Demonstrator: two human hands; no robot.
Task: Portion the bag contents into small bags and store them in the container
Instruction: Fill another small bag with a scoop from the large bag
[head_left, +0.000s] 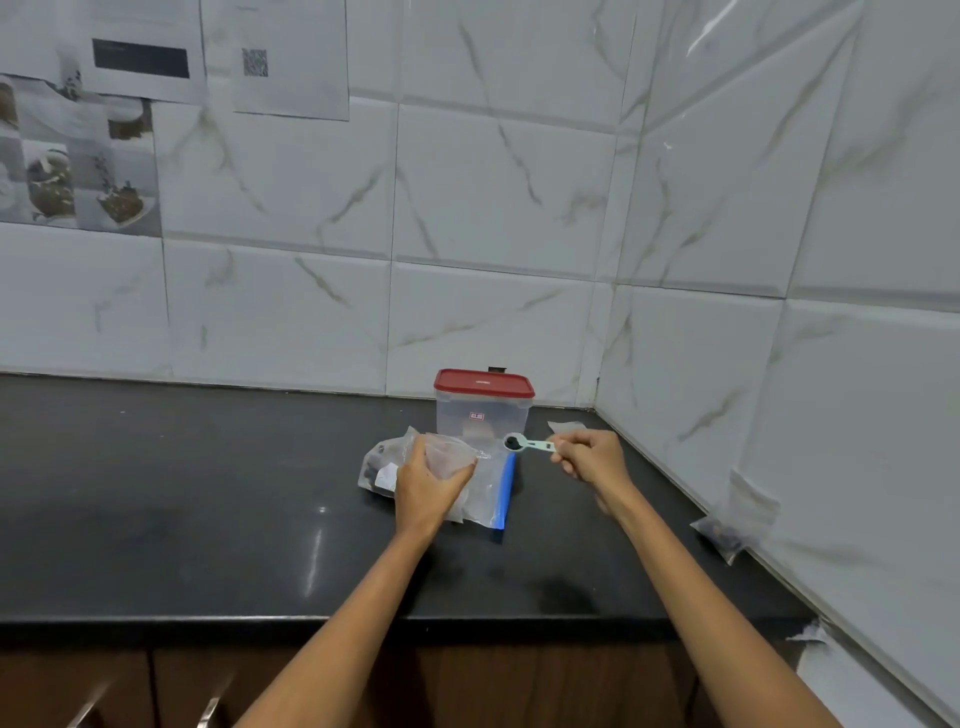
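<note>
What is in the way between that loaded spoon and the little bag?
Nothing visible. The spoon, pinched by the right hand, hangs just right of the small bag that the left hand grips, with only open air between them.

counter (208, 493): dark stone, glossy. wall tiles (493, 208): glazed marble-look. container (480, 418): clear plastic, red lid (483, 383). bags (483, 483): thin transparent plastic film.

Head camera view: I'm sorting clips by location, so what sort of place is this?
Most likely a home kitchen: a dark stone countertop over wooden cabinets, marble-look tiled walls, and a red-lidded food container beside a measuring spoon in the right hand.
</note>
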